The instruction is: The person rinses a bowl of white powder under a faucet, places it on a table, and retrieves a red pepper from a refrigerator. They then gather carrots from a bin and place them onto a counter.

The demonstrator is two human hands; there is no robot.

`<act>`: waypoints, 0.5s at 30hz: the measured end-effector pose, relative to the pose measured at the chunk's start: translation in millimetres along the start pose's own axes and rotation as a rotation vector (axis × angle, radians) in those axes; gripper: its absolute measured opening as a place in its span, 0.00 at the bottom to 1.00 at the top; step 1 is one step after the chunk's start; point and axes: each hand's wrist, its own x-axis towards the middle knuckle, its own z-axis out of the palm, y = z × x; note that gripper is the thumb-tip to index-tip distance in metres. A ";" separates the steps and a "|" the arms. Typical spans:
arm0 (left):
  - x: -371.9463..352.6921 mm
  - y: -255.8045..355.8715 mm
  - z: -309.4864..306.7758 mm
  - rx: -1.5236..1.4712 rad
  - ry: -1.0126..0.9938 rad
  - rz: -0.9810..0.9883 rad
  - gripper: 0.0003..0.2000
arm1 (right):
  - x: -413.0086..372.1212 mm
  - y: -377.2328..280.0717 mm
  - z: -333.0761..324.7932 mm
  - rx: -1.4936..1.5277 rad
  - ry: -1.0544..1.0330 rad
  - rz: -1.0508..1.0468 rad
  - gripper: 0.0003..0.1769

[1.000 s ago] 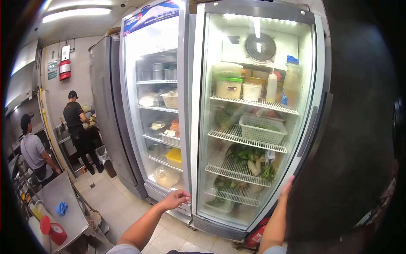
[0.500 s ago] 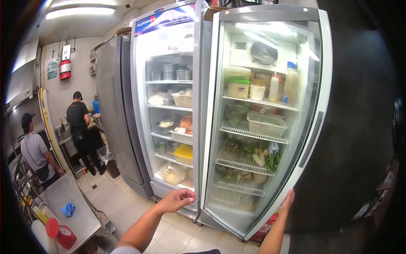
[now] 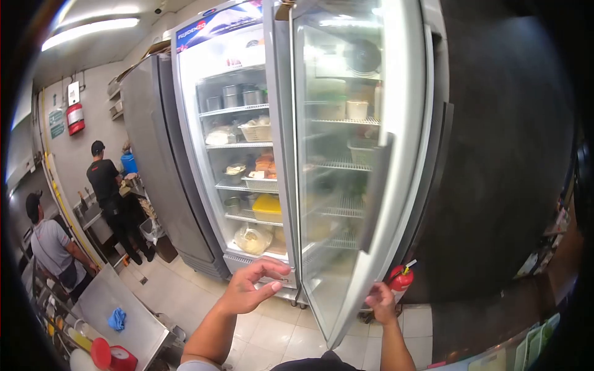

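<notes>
The glass door (image 3: 343, 266) of the right chiller is swung outward toward me, its dark handle (image 3: 377, 195) on the outer edge. My right hand (image 3: 382, 302) is at the lower outer edge of this door, fingers curled near it; whether it grips the edge is unclear. My left hand (image 3: 255, 285) hangs in the air before the chillers, fingers and thumb apart, holding nothing. Through the door glass, blurred shelves (image 3: 346, 164) and a white tub (image 3: 357, 110) show. The left chiller (image 3: 281, 154) is lit, with pots, baskets and a yellow-lidded box (image 3: 267, 207) inside.
A grey steel cabinet (image 3: 164, 161) stands left of the chillers. Two people (image 3: 106, 191) (image 3: 55, 247) are at the far left. A steel table (image 3: 133, 315) with a blue cloth (image 3: 117, 318) is at lower left. A red extinguisher (image 3: 401, 279) stands behind the door.
The right chiller's door has swung wider toward me. My right hand has moved left and down with its edge. My left hand's fingers have spread apart. The view has shifted.
</notes>
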 end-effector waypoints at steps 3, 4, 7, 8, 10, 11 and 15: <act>2.7 9.1 10.5 0.028 0.037 0.095 0.19 | -15.9 -3.7 21.4 0.158 -0.253 0.125 0.37; 1.8 10.6 15.1 0.084 0.129 0.129 0.22 | -19.5 -13.8 30.6 0.271 -0.336 0.172 0.36; -5.2 3.6 30.2 0.254 0.324 0.230 0.28 | -35.2 37.2 41.0 0.011 -0.370 0.325 0.30; -9.6 -2.1 33.9 0.372 0.433 0.293 0.31 | -37.0 22.6 47.8 -0.363 -0.375 0.415 0.29; -18.9 -11.6 38.6 0.521 0.474 0.353 0.35 | -45.7 18.0 52.7 -0.561 -0.411 0.394 0.30; -21.5 -12.5 44.2 0.652 0.555 0.380 0.38 | -50.5 23.9 50.8 -0.563 -0.413 0.398 0.30; -36.6 -27.4 48.3 0.912 0.704 0.310 0.49 | -66.5 61.8 46.1 -0.459 -0.483 0.438 0.28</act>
